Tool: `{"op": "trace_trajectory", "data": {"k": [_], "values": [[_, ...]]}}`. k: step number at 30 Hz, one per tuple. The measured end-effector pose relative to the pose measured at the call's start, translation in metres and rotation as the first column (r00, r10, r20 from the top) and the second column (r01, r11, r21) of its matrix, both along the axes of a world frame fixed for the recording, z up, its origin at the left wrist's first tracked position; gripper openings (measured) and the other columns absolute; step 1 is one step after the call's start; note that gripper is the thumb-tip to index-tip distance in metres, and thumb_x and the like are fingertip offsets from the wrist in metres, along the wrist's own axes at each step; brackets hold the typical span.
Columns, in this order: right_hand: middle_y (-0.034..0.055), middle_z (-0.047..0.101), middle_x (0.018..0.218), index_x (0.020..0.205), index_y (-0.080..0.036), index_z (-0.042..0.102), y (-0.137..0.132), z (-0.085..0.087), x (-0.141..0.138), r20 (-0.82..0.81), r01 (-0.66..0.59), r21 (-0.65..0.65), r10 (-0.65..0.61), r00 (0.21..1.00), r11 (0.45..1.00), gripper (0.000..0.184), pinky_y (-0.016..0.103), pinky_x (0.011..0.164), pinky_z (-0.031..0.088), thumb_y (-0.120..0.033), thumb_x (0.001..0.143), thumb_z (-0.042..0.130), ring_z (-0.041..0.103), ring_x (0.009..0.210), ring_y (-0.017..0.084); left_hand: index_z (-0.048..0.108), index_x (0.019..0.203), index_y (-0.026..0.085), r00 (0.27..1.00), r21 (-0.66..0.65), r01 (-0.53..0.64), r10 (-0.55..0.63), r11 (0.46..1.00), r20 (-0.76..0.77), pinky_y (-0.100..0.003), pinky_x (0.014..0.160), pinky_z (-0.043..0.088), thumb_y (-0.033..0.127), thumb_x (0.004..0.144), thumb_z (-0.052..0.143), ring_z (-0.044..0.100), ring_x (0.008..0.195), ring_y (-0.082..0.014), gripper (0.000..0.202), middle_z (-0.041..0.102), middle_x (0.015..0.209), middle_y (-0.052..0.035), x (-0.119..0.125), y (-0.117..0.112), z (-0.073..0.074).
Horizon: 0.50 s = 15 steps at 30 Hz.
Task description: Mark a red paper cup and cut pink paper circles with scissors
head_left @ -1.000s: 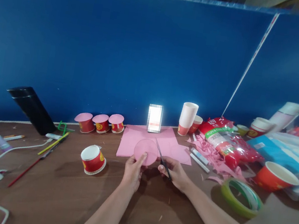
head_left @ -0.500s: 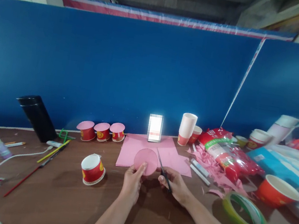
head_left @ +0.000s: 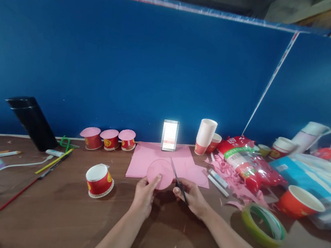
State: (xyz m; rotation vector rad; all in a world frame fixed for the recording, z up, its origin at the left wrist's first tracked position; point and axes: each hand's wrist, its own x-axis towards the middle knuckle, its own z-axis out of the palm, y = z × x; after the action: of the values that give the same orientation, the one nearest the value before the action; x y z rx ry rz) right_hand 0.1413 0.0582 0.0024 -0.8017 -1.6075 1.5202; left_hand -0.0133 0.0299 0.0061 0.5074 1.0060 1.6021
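Between thumb and fingers, my left hand (head_left: 145, 193) pinches a round pink paper disc (head_left: 161, 169). My right hand (head_left: 192, 197) grips black-handled scissors (head_left: 179, 180), their blades pointing up beside the disc's right edge. Behind both hands lie pink paper sheets (head_left: 143, 160) on the brown table. To the left, a red paper cup (head_left: 100, 181) stands upside down, its white base up. Farther back, several short red cups (head_left: 110, 140) each have a pink disc on top.
A black bottle (head_left: 33, 123) leans at the left, near pencils and a white cable (head_left: 22, 167). At the right are stacked paper cups (head_left: 205, 136), pink scraps (head_left: 224, 171), a red plastic package (head_left: 245, 162), a tape roll (head_left: 263, 226) and an orange cup (head_left: 302, 202). A blue partition (head_left: 149, 67) rises behind.
The view has tilted down and shifted slightly, so everything sits a little higher and left. My hands keep hold of the disc and scissors, nearly unmoved relative to each other.
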Motion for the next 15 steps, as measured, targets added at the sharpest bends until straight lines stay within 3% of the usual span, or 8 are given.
{"op": "trace_trajectory", "data": {"k": [15], "values": [[-0.0031,0.048,0.060,0.095,-0.014,0.061,0.0004,-0.0002,0.0003,0.013,-0.019,0.035,0.018,1.000,0.999,0.039,0.021,0.049,0.033,-0.044,0.071,0.065,0.041,0.052,0.009,0.064,0.078,0.008,0.999,-0.054,-0.018,0.016,0.998,-0.032,-0.021,0.045,0.044,0.035,0.051,0.078,0.057,0.048,-0.0118,0.041,0.064,0.060,-0.0053,-0.0006,0.0004,-0.0023]]}}
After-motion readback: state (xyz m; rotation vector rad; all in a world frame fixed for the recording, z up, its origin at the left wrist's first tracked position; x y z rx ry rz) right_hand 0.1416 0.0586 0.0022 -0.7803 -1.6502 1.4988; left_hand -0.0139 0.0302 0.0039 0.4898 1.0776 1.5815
